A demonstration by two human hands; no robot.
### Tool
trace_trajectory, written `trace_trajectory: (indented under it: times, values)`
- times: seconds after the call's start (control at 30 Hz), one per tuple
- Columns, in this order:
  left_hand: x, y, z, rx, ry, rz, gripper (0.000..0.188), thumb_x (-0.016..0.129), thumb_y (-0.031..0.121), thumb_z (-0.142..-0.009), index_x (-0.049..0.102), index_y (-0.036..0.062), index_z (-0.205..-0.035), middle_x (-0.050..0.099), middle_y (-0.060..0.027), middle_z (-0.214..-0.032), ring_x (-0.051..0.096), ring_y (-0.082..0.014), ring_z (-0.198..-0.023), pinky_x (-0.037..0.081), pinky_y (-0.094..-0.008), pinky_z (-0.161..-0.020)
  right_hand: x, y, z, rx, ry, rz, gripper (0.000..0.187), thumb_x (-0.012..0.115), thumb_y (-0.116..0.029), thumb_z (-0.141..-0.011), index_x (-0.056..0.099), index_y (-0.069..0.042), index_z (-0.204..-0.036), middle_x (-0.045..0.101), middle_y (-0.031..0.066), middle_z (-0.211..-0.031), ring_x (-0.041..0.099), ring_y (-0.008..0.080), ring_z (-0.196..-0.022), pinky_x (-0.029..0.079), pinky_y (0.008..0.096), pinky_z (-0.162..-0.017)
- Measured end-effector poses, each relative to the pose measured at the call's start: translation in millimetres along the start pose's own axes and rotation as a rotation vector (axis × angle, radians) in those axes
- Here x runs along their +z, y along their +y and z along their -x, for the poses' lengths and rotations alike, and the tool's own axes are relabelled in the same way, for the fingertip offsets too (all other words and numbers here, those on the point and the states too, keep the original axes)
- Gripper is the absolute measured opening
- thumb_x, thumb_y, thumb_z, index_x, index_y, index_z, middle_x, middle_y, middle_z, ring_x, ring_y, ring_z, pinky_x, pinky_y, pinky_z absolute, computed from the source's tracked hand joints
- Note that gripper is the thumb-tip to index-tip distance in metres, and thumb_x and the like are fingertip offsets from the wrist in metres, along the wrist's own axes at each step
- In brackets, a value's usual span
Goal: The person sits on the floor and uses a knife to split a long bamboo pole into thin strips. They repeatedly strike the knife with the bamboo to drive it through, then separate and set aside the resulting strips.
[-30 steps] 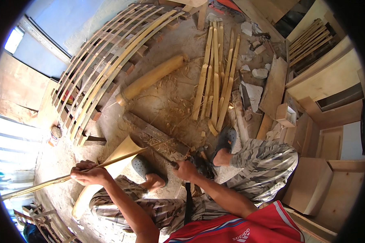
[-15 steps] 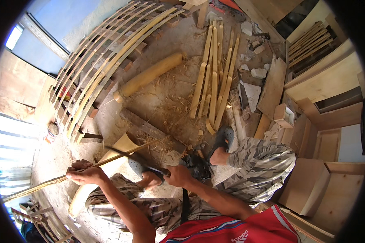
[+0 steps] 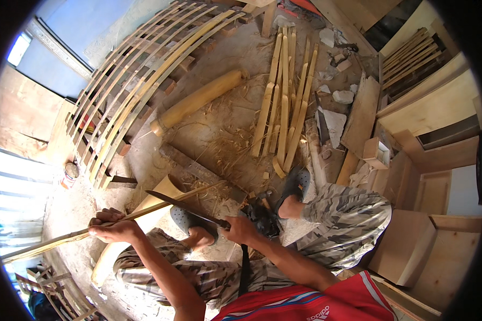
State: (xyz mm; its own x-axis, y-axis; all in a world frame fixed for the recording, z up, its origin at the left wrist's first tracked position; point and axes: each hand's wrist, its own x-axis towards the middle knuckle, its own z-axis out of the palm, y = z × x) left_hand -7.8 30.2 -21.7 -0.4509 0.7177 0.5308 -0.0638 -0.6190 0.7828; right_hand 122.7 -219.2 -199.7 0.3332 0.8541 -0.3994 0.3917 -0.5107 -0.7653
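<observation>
My left hand (image 3: pixel 110 225) is closed round a long bamboo strip (image 3: pixel 48 245), which slants from the lower left up to the middle of the floor. In my right hand (image 3: pixel 238 231) is the handle of a long knife with a dark blade (image 3: pixel 183 205). The blade lies across the strip, its tip pointing up and left; whether its edge touches the strip I cannot tell. Under both, between my legs, rests a thick bamboo pole (image 3: pixel 163 191) with a flared end. My feet, in grey clogs (image 3: pixel 186 220), stand on either side of a dark bundle (image 3: pixel 260 216).
Ahead lies a bundle of split bamboo strips (image 3: pixel 284 96) among shavings (image 3: pixel 225 142). Left of it are a bamboo log (image 3: pixel 198 100) and a rack of long curved slats (image 3: pixel 139 88) on bricks. A wooden beam (image 3: pixel 198 166) crosses the floor. Wooden cabinets (image 3: pixel 407 241) stand close on the right.
The knife's blade has swung so its tip is higher and its flat side shows more. My right hand has shifted slightly. The left hand keeps its hold on the bamboo strip.
</observation>
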Motion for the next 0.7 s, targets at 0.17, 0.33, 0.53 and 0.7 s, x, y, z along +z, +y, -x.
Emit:
trace_trajectory:
  times: [0.17, 0.33, 0.53, 0.7]
  values:
    - [-1.4, 1.2, 0.2, -0.02, -0.039, 0.023, 0.054, 0.037, 0.059, -0.099, 0.033, 0.0127, -0.072, 0.027, 0.0022, -0.05, 0.026, -0.0087, -0.041, 0.027, -0.0235, -0.04, -3.2, 64.3, -19.2, 0.401, -0.129, 0.045, 0.034, 0.064, -0.031, -0.079, 0.069, -0.001, -0.096, 0.066, 0.0258, -0.081, 0.066, 0.0418, -0.079, 0.053, 0.0493, -0.07]
    - [5.1, -1.2, 1.2, 0.007, -0.039, 0.043, 0.055, 0.039, 0.061, -0.098, 0.032, 0.0131, -0.071, 0.027, 0.0025, -0.049, 0.025, -0.0079, -0.042, 0.025, -0.0229, -0.039, 11.0, 11.5, -13.3, -0.126, 0.171, -0.037, 0.038, 0.064, -0.031, -0.08, 0.067, -0.002, -0.104, 0.065, 0.0228, -0.071, 0.063, 0.0413, -0.067, 0.051, 0.0498, -0.065]
    - [9.8, 5.8, 4.7, -0.02, -0.062, 0.075, 0.055, 0.042, 0.062, -0.096, 0.034, 0.0131, -0.073, 0.028, 0.002, -0.05, 0.026, -0.0076, -0.042, 0.024, -0.0222, -0.039, 32.0, 77.5, -28.8, 0.286, -0.04, 0.012, 0.034, 0.063, -0.029, -0.081, 0.067, 0.001, -0.099, 0.062, 0.0204, -0.066, 0.062, 0.0391, -0.062, 0.051, 0.0473, -0.062]
    - [-2.6, 2.6, 0.5, -0.052, -0.122, 0.128, 0.056, 0.043, 0.067, -0.093, 0.038, 0.0125, -0.081, 0.029, 0.0023, -0.051, 0.028, -0.0072, -0.042, 0.026, -0.0213, -0.04, 7.0, 60.6, -19.4, 0.315, -0.025, 0.04, 0.033, 0.065, -0.032, -0.08, 0.068, -0.001, -0.091, 0.066, 0.0247, -0.079, 0.067, 0.0404, -0.077, 0.053, 0.0485, -0.069]
